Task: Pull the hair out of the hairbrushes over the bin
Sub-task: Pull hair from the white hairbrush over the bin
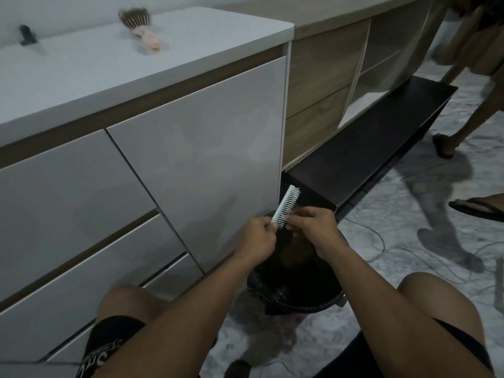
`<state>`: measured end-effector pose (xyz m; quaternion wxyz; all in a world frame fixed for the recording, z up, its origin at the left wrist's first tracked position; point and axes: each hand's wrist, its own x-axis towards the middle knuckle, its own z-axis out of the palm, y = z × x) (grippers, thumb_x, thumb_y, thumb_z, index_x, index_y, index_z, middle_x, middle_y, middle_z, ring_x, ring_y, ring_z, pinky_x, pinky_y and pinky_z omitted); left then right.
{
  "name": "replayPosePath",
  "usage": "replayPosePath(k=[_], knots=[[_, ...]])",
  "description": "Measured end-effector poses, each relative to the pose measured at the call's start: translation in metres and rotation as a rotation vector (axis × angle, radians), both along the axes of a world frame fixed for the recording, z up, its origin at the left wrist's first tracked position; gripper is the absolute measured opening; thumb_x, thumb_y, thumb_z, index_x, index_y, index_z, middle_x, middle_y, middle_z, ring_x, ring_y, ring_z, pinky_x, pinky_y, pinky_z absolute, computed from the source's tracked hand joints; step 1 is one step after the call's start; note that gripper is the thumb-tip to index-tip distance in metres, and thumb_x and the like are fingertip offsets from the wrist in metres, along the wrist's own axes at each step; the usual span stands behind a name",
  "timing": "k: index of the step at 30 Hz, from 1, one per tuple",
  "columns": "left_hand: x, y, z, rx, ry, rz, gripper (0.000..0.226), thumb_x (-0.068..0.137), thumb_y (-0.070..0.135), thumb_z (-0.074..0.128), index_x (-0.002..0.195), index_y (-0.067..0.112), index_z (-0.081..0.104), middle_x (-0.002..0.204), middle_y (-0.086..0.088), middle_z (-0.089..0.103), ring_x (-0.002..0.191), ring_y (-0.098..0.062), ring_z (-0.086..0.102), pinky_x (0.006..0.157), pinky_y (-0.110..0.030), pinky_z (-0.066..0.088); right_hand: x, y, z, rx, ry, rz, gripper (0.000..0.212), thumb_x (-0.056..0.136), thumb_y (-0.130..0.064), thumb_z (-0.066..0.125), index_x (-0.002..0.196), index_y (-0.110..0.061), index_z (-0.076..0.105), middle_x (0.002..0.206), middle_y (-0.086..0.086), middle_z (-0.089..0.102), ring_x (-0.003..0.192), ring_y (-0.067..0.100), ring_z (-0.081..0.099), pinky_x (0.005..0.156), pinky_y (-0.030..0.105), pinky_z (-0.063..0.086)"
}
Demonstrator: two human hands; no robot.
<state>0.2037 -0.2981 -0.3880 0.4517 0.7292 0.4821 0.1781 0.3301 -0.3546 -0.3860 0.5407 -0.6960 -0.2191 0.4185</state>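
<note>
My left hand (257,238) grips the handle of a white hairbrush (286,204), whose head tilts up and to the right with the bristles facing right. At the lowest bristles, the fingers of my right hand (313,227) are pinched together; any hair between them is too fine to see. Both hands hover over a bin (294,296) lined with a black bag, standing on the floor between my knees. A second, pink-handled brush (140,27) full of brown hair lies on the white cabinet top (109,66).
A small dark object (26,35) stands on the cabinet top at far left. White drawer fronts (199,159) rise just left of the bin. A black low shelf (362,143) runs behind it. Another person's legs and sandals (444,145) stand at right; thin cables (381,241) cross the floor.
</note>
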Motion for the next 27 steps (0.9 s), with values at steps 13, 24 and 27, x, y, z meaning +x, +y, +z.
replayPosePath(k=[13,24,27], knots=[[0.007,-0.003,-0.011,-0.081,-0.029,0.067,0.026,0.099,0.019,0.047,0.093,0.004,0.067,0.068,-0.001,0.054,0.056,-0.011,0.046,0.048,-0.021,0.034,0.008,-0.002,-0.005,-0.004,0.087,-0.184,0.015,0.078,0.001,0.070,0.092,-0.006,0.071,0.086,0.010,0.070,0.078,0.019,0.065,0.075,0.033,0.056],[0.010,0.005,-0.022,-0.291,-0.076,0.041,0.034,0.099,0.018,0.046,0.065,0.016,0.052,0.059,-0.002,0.050,0.048,-0.014,0.046,0.043,-0.020,0.039,0.012,0.006,-0.014,0.006,0.065,-0.046,0.014,0.087,-0.008,0.070,0.100,-0.010,0.070,0.100,0.010,0.072,0.082,0.019,0.070,0.067,0.029,0.059],[0.017,0.008,-0.028,-0.247,-0.033,0.020,0.038,0.097,0.021,0.049,0.059,0.017,0.051,0.055,-0.002,0.050,0.052,-0.021,0.049,0.059,-0.028,0.042,0.016,0.011,-0.013,-0.010,0.013,-0.024,0.024,0.080,-0.008,0.077,0.101,-0.004,0.068,0.098,0.006,0.071,0.085,0.018,0.070,0.068,0.027,0.061]])
